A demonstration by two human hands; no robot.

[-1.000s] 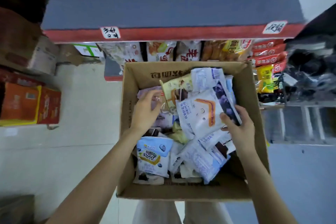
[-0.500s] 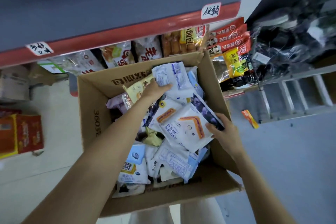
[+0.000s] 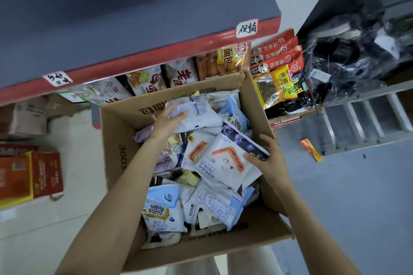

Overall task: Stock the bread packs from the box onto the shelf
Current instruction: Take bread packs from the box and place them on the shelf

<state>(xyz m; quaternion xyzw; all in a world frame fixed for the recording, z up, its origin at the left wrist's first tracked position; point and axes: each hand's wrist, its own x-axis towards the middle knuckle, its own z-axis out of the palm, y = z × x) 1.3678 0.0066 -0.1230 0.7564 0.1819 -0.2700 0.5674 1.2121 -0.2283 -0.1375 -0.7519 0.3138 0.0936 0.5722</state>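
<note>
While both hands reach into the open cardboard box (image 3: 120,147), each one has hold of a different bread pack. The left hand (image 3: 166,124) lies at the far end of the box, its fingers spread and curled over the edge of a white pack with blue print (image 3: 196,111) that rests on top of the heap. The right hand (image 3: 267,161) sits against the box's right wall, thumb on top and fingers underneath, pinching the right edge of a white pack with an orange sandwich picture (image 3: 221,163); a dark blueberry-printed pack (image 3: 243,140) lies just behind it under the same grip. Loose bread packs fill the box in a jumble, among them a pale blue pack (image 3: 159,210) near the front edge. Beyond the box, the shelf (image 3: 156,56) with its red front lip stands above a lower row of packaged bread (image 3: 221,62), touching the box's far wall. Red seasoning packets (image 3: 277,51) hang to the right.
</note>
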